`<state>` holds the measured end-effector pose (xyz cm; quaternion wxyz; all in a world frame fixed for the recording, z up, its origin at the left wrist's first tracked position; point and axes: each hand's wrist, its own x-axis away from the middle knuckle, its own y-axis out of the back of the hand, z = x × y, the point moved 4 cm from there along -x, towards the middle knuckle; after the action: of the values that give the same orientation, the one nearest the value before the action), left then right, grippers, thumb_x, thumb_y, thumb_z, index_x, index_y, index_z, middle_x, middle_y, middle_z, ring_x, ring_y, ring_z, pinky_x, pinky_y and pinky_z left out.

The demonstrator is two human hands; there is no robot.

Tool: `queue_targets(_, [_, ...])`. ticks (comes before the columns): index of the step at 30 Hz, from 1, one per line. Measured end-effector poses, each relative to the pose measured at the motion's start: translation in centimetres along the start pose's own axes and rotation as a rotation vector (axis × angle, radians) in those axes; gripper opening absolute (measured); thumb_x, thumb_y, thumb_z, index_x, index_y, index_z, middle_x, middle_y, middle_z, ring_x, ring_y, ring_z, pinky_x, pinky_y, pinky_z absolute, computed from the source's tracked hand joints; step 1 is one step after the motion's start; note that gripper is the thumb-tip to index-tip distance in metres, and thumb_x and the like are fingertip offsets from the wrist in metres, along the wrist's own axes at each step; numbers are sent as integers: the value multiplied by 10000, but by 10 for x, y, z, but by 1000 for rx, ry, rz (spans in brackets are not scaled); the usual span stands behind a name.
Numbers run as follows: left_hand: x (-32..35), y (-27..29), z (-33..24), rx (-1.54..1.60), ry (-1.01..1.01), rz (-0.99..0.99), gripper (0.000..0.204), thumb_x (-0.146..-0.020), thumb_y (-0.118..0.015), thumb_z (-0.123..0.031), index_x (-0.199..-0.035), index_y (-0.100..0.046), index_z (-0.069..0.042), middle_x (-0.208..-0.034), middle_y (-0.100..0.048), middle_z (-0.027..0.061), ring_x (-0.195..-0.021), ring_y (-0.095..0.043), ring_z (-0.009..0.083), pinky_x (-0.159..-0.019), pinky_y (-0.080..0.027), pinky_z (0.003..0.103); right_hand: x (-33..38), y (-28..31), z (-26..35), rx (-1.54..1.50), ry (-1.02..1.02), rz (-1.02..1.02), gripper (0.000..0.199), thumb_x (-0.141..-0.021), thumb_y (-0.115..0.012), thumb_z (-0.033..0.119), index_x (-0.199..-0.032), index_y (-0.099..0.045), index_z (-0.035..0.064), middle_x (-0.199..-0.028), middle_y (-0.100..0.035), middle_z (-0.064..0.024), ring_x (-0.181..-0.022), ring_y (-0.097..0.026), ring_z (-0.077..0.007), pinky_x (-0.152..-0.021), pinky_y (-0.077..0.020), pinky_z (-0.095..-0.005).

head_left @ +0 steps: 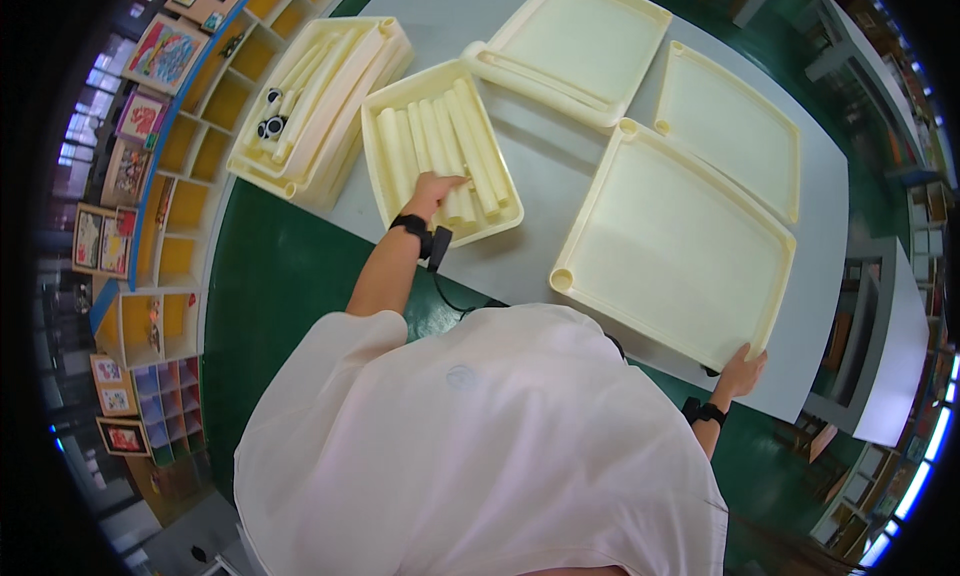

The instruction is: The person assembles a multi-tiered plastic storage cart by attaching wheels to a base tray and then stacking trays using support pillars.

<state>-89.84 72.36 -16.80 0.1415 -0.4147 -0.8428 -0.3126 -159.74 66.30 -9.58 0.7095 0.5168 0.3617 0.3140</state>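
My left hand (434, 194) reaches into a cream plastic bin (375, 184), closed on one of several cream tubes (425, 141) that lie side by side there. One finger points to the right across the tubes; the other fingers are partly hidden. At the near right edge of the table, my right hand (740, 373) grips the near right corner of a large cream tray-like panel (680, 246), which has raised rims and round sockets at its corners. Its fingers are partly hidden behind the rim.
Stacked cream bins (345, 126) at the left hold more tubes and small black-and-white wheels (272, 126). Two more panels, one farther back (575, 41) and one at the right (735, 126), lie on the grey table (550, 166). Low cubby shelves (175, 216) line the left side.
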Motion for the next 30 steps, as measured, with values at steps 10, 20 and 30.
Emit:
queue_targets(10, [123,23,-144,277,-522,199,391,-713,-716,-122,-1039,-551,18,-925,-617,81,-831,-595,161,-727,-479,276,-30,8,-3,-14,378,273,669,-805,-582,325,-1304,-301,-22,-1305,-354,-243,-1219,-319,-384,-1006,-275,-439])
queue_targets(20, [237,-159,-202,-49,-778,1090,445,-772,-669,-223,-1126,-511,-3,-904,-616,84,-781,-613,148,-765,-468,278,99,127,282,-1589,647,950,627,-817,-603,112,-1314,-226,45,-1100,-529,-152,-1021,-530,-217,-864,-418,-334])
queue_targets(30, [240,-164,-194,19,-677,1275,472,-958,-260,-378,-1186,-435,-3,-876,-599,114,-803,-624,201,-752,-485,300,99,117,279,-1615,306,924,482,-826,-610,130,-1168,-285,30,-935,-573,-142,-810,-597,-187,-660,-524,-305])
